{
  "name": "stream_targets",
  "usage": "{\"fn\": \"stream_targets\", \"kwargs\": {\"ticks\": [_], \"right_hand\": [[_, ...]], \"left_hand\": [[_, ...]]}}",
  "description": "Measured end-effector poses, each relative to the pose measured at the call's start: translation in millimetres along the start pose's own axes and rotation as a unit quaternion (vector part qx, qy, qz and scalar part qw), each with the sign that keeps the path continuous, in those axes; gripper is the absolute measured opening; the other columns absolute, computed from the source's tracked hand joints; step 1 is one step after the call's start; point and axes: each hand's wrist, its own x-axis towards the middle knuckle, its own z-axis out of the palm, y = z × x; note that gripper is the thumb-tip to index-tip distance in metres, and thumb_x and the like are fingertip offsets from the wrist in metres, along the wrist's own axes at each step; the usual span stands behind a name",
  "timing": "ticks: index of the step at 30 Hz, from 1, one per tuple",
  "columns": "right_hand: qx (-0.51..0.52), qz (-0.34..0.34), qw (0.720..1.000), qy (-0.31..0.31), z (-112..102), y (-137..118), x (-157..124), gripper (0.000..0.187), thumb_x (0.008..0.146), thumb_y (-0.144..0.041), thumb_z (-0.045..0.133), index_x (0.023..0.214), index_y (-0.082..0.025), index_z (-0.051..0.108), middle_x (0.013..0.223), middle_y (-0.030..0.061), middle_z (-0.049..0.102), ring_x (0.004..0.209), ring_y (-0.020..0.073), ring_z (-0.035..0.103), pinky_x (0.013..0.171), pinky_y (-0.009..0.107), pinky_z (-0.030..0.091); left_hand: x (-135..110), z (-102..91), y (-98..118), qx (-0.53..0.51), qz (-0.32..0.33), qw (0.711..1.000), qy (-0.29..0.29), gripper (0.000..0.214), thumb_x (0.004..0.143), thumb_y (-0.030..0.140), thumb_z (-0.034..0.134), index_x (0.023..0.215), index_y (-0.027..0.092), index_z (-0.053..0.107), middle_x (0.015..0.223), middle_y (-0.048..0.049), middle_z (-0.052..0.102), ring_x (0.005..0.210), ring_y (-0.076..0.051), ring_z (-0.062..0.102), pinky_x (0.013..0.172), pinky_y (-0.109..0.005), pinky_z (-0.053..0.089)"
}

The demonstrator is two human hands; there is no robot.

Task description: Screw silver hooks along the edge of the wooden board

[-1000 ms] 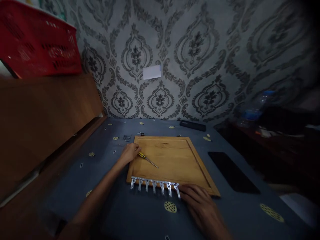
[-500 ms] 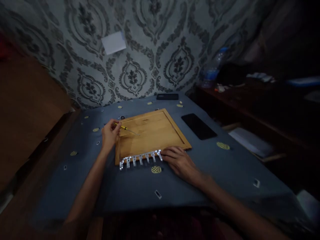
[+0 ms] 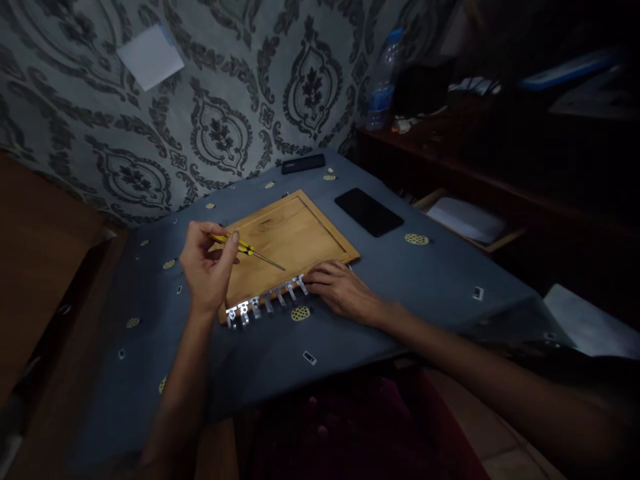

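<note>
One screwdriver sits pinched in the left hand, the right hand half-curls, hold unclear, and a slipping tip could scratch the board!

Up comes the left hand, lifted clear of the board's left edge, and the yellow screwdriver rises with it, more of the handle now showing between thumb and fingers! The tip has swung closer to the board's near edge, by the hooks. The view has turned right: red basket gone, the tabletop's front edge in sight.
</note>
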Motion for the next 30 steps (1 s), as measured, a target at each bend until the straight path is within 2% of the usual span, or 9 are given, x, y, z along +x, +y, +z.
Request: {"fn": "stream_targets", "kwargs": {"ticks": [5, 10, 15, 18, 30], "right_hand": [[-0.014, -0.006, 1.0, -0.004, 3, 1, 0, 0.023, 0.094, -0.01, 0.054, 0.107, -0.021, 0.07, 0.113, 0.0028, 0.076, 0.107, 0.0229, 0.058, 0.092, 0.039, 0.04], [-0.02, -0.018, 0.999, 0.018, 4, 2, 1, 0.023, 0.097, -0.011, 0.051, 0.105, -0.021, 0.071, 0.111, 0.0015, 0.076, 0.103, 0.0225, 0.059, 0.089, 0.038, 0.04], [-0.021, -0.015, 1.0, 0.006, 1, 1, 1, 0.023, 0.098, -0.013, 0.051, 0.108, -0.02, 0.071, 0.114, 0.0025, 0.076, 0.105, 0.0229, 0.059, 0.091, 0.038, 0.04], [-0.02, -0.01, 1.0, -0.002, -1, 0, 1, 0.023, 0.097, -0.012, 0.053, 0.108, -0.02, 0.072, 0.115, 0.0026, 0.076, 0.106, 0.0232, 0.059, 0.092, 0.038, 0.04], [-0.016, 0.002, 1.0, -0.012, -1, -1, 1, 0.026, 0.096, -0.011, 0.053, 0.109, -0.022, 0.072, 0.116, 0.0016, 0.076, 0.108, 0.0229, 0.058, 0.093, 0.039, 0.04]], "left_hand": [[-4, 9.2, 14, 0.05, 0.035, 0.998, -0.035, 0.013, 0.088, 0.023, 0.068, 0.089, 0.019, 0.056, 0.082, 0.0041, 0.056, 0.064, -0.006, 0.06, 0.057, -0.016, 0.058], [-7, 18.0, 11, 0.041, 0.028, 0.997, -0.063, 0.009, 0.094, 0.025, 0.062, 0.1, 0.02, 0.058, 0.089, 0.0016, 0.061, 0.072, -0.009, 0.063, 0.064, -0.021, 0.059], [-6, 24.3, 11, 0.139, 0.12, 0.976, -0.113, 0.004, 0.097, 0.022, 0.058, 0.097, 0.02, 0.062, 0.091, -0.0009, 0.065, 0.085, -0.013, 0.064, 0.074, -0.025, 0.054], [-7, 28.4, 12, 0.153, 0.161, 0.966, -0.134, 0.005, 0.098, 0.018, 0.057, 0.097, 0.02, 0.061, 0.091, -0.0009, 0.066, 0.087, -0.013, 0.064, 0.075, -0.024, 0.052], [-13, 34.8, 12, 0.157, 0.158, 0.961, -0.166, 0.005, 0.099, 0.017, 0.056, 0.096, 0.02, 0.059, 0.089, -0.0007, 0.065, 0.085, -0.014, 0.063, 0.075, -0.025, 0.05]]}}
